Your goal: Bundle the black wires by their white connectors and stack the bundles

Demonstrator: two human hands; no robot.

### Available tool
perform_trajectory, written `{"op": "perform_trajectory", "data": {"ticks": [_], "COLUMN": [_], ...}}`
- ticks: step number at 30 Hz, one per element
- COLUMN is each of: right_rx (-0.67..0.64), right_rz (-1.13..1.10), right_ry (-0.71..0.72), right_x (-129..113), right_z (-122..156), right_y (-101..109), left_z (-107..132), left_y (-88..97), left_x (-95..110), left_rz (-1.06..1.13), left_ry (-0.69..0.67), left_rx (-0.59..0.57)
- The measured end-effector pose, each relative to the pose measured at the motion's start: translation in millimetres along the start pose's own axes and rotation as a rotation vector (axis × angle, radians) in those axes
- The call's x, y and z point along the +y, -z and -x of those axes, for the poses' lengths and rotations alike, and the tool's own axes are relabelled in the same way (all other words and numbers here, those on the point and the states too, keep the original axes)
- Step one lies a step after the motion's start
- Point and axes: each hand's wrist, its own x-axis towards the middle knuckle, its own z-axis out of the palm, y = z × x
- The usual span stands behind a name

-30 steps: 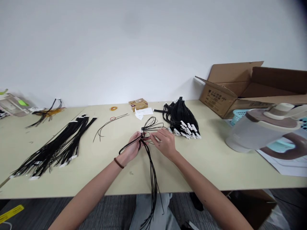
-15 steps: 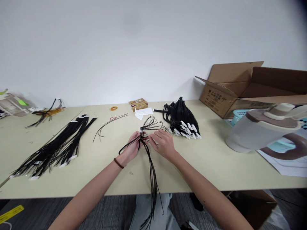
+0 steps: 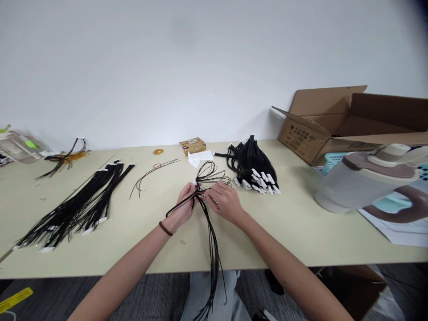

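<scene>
My left hand [image 3: 185, 206] is closed around a wire harness [image 3: 211, 240] of thin black wires near a white connector. Some of its wires loop out beyond the hands, and the long ends hang over the table's front edge. With fingers pinched, my right hand [image 3: 223, 199] grips black wires of the same harness just right of the left hand. The exact wires between its fingertips are too small to make out. To the right lies a heap of black wire harnesses [image 3: 252, 156] with white connectors. More black harnesses [image 3: 80, 200] are spread out at the left.
A small brown box [image 3: 193, 146] and white paper [image 3: 199, 157] lie near the wall. Loose wires [image 3: 147, 173] and a yellow coil [image 3: 158, 151] are left of them. At the right stand an open cardboard box [image 3: 310, 133] and a large jug [image 3: 351, 183] over papers.
My right hand has shifted very slightly left, closer to my left hand. The looped wires have moved a little. My left hand keeps its hold.
</scene>
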Motion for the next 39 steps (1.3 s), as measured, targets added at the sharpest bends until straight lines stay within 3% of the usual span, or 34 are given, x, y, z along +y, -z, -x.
{"op": "perform_trajectory", "data": {"ticks": [9, 27, 33, 39], "right_rx": [-0.005, 0.023, -0.004, -0.041], "right_rz": [0.004, 0.08, -0.046, -0.068], "right_ry": [-0.052, -0.046, 0.005, -0.038], "right_x": [3.4, 6.8, 5.1, 4.0], "right_z": [0.9, -3.1, -2.5, -1.7], "right_y": [-3.7, 4.3, 2.5, 1.9], "left_z": [0.5, 3.9, 6.9, 8.3], "left_y": [-2.0, -4.2, -5.0, -6.9], "left_x": [1.1, 3.9, 4.7, 6.2], "left_rz": [-0.097, -0.305, -0.341, -0.323], "left_ry": [-0.052, -0.05, -0.064, -0.069], "left_rx": [0.015, -0.093, -0.178, -0.137]}}
